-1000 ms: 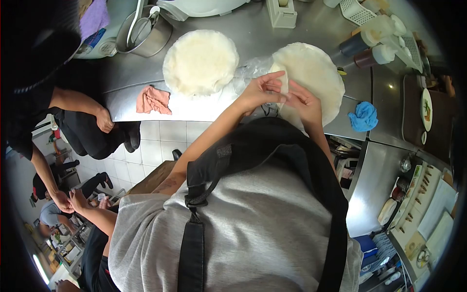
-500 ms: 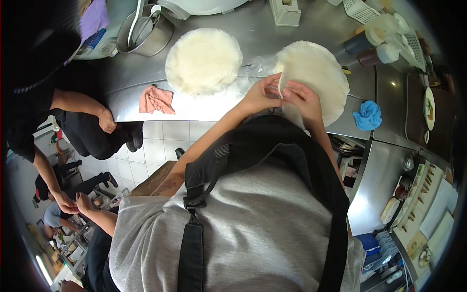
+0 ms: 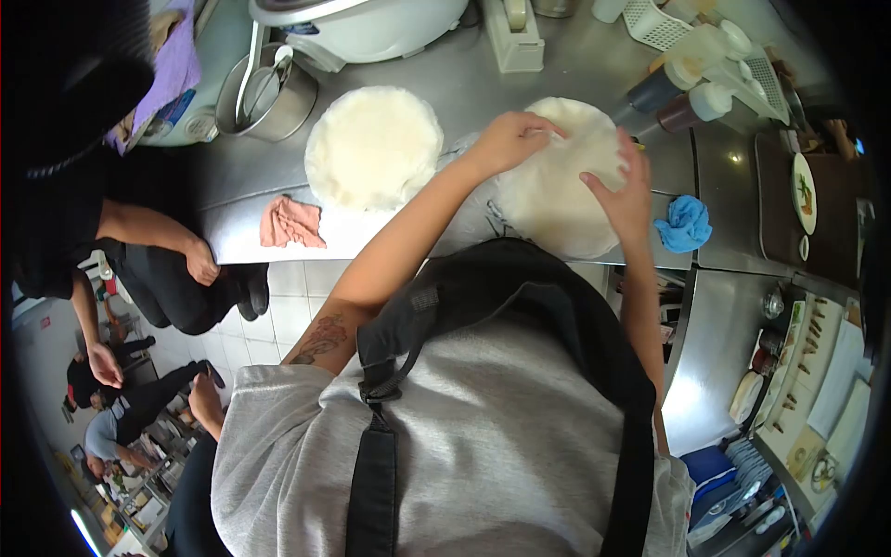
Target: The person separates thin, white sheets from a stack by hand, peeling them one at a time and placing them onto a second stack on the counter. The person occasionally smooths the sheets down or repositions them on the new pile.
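Two round stacks of thin white sheets lie on the steel counter (image 3: 464, 85). My left hand (image 3: 513, 144) reaches over the upper left of the right stack (image 3: 557, 213), its fingers drawn together near the surface; whether they pinch a sheet is too small to tell. My right hand (image 3: 624, 190) is over the right side of that stack, fingers spread, with nothing in it. The left stack (image 3: 373, 148) is untouched. Clear plastic film (image 3: 473, 209) shows between the stacks, partly behind my left forearm.
A pink cloth (image 3: 291, 223) lies at the front left, a blue cloth (image 3: 684, 224) at the right. A metal pot (image 3: 288, 102), a tape dispenser (image 3: 516, 46) and sauce bottles (image 3: 696, 107) stand behind. A co-worker's hand (image 3: 200, 263) is at the left counter edge.
Both hands have come away from the right stack's near-left edge and moved forward over it. My right hand has opened. The lifted sheet edge now lies flat. The view has shifted slightly.
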`<state>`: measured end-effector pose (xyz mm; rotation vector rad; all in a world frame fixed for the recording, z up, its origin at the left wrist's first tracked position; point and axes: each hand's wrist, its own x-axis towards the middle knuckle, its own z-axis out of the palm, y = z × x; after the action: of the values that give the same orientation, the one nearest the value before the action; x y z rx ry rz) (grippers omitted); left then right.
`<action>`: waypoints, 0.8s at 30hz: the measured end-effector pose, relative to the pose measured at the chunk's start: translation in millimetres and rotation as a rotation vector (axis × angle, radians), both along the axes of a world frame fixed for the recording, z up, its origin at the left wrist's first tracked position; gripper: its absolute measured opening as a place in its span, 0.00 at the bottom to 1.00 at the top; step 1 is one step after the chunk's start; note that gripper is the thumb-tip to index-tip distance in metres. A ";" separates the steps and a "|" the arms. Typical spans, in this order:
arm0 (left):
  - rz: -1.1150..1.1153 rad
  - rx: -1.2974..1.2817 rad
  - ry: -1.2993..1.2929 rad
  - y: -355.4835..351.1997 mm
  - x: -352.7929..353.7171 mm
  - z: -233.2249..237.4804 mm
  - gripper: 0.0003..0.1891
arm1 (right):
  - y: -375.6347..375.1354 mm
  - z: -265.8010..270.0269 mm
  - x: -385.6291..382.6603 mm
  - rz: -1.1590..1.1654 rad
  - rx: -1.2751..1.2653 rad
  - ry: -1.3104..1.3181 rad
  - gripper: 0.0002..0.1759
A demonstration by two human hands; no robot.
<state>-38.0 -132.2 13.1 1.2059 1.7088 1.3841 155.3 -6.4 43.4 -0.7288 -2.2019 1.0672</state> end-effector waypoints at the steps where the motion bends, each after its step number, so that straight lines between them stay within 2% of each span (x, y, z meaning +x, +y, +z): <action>1: -0.065 0.002 -0.018 4.0 -1.3 15.7 0.15 | 8.5 18.9 -0.1 -0.028 0.161 0.015 0.36; 3: -0.203 0.003 -0.053 2.1 -1.9 58.8 0.15 | 25.4 46.8 1.5 0.049 0.329 -0.034 0.36; 5: -0.141 0.011 -0.142 -1.8 -0.8 81.2 0.15 | 41.5 50.0 7.7 0.157 0.324 -0.091 0.33; 7: -0.072 0.004 -0.205 -7.1 -5.0 96.0 0.15 | 57.5 45.2 13.1 0.308 0.147 -0.139 0.27; 9: 0.018 -0.012 -0.239 -14.0 -17.0 108.1 0.15 | 62.5 55.5 18.2 0.332 -0.309 -0.140 0.19; 10: 0.049 0.000 -0.327 -17.9 -22.8 112.0 0.11 | 61.4 62.5 19.4 0.349 -0.540 -0.142 0.15; 13: 0.193 0.068 -0.436 -28.5 -21.5 127.9 0.17 | 47.1 83.3 21.3 0.359 -0.639 0.075 0.07; 17: 0.242 0.153 -0.505 -35.2 -18.4 127.1 0.15 | 34.7 95.8 18.4 0.327 -0.649 0.188 0.12; 19: 0.203 0.127 -0.428 -38.2 -19.7 126.3 0.13 | 28.3 111.7 19.4 0.317 -0.615 0.191 0.16; 22: 0.154 0.156 -0.213 -35.8 -20.9 120.4 0.07 | 34.0 115.5 27.7 0.281 -0.515 0.171 0.15; 24: 0.143 0.216 -0.095 -29.3 -16.9 121.0 0.06 | 38.9 118.8 30.8 0.158 -0.253 0.219 0.12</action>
<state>-54.9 -161.5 134.1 1.1288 1.6383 1.7205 186.1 32.5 162.2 -0.5201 -1.9838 1.4523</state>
